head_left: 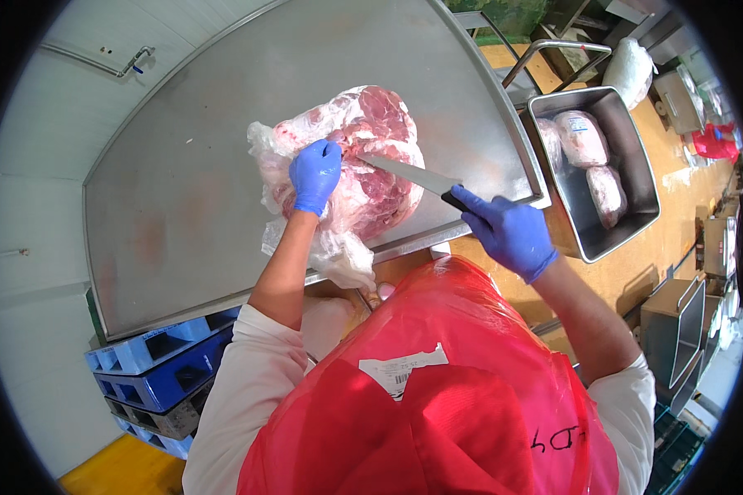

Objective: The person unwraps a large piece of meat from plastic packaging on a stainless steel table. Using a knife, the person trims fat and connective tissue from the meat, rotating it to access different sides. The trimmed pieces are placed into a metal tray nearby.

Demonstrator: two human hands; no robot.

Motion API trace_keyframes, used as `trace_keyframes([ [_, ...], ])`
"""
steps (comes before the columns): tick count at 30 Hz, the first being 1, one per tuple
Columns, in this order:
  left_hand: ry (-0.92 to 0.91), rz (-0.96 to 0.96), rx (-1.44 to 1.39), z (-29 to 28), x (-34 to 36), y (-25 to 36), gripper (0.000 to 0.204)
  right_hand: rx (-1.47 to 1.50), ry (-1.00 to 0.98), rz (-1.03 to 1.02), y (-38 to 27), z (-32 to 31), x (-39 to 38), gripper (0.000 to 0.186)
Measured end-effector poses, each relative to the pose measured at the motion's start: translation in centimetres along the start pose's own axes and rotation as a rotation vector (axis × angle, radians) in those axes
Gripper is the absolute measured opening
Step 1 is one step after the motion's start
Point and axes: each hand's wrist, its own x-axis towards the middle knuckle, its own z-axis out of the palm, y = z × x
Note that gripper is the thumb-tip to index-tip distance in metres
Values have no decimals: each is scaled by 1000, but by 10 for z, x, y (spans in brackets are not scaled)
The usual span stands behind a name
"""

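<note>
One large piece of meat (388, 153) is lying on one steel table (190, 148), with plastic wrap (338, 257) bunching along its left and near edges. The left hand (315, 176) is resting over its left part, curling into a fist against it. The right hand (510, 233), to the meat's right, is closing around one knife (409, 172); the blade's long axis is running leftward and slightly away, its tip pointing at the meat beside the fist. One metal tub (633, 161) is holding at least two wrapped pieces (584, 140).
</note>
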Motion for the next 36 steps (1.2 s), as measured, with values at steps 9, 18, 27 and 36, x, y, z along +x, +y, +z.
trace_keyframes([
  [9, 53, 35, 46, 4, -3, 5, 35, -328, -304, -189, -48, -87, 114, 27],
  [18, 41, 36, -16, 10, -11, 7, 37, -377, -314, -177, -49, -34, 118, 33],
  [27, 132, -27, -59, 16, -8, 17, 33, -43, 82, 5, 38, 110, 29, 64],
  [36, 82, -76, -68, 10, -5, 16, 36, -164, -52, -40, 17, 37, 33, 57],
])
